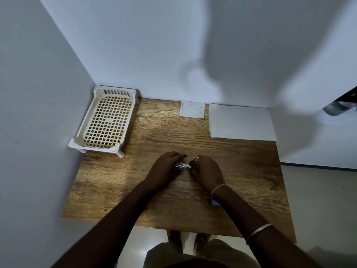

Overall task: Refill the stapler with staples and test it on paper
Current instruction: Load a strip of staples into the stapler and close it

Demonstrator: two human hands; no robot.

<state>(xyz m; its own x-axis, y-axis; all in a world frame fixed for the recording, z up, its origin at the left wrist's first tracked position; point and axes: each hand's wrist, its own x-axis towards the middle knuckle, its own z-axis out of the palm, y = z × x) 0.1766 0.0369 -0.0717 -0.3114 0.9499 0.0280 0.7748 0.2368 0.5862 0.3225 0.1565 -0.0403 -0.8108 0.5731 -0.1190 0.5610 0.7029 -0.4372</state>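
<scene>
A small silver stapler [182, 165] lies between both hands at the middle of the wooden table [154, 128]. My left hand [166, 170] grips its left part, fingers curled over the top. My right hand [206, 172] pinches its right end, where a white piece shows. Most of the stapler is hidden by the fingers. A stack of white paper [241, 122] lies at the back right. A small white square box or pad [192, 109] sits at the back middle against the wall.
A white plastic lattice tray [105, 122] stands on short legs at the back left corner. Walls close the table at the left and back. A small white and blue scrap [215, 203] lies under my right wrist. Floor shows right of the table.
</scene>
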